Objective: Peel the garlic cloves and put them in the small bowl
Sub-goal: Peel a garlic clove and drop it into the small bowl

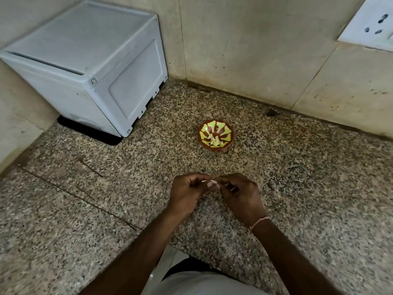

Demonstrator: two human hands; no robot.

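A garlic clove (210, 183) is pinched between the left hand (187, 193) and the right hand (240, 195), both held just above the near part of the tabletop (308, 177). The fingers of each hand are curled round the clove, and a pale sliver of skin is seen projecting to the left from between the fingertips. The step in hand is judged to be the stripping of the papery skin. It is best done if the clove is steadied by one hand while the loosened edge is drawn away by the other in one long pull, so that the flesh is not bruised and no scraps are left clinging. The small bowl (221, 127), red-brown with a yellow-green pattern, stands farther off and slightly to the right, well apart from the hands; pale peeled cloves (214, 141) are already seen lying in it. A white appliance (89, 67) occupies the far left corner, and a wall socket (370, 24) is set at the upper right
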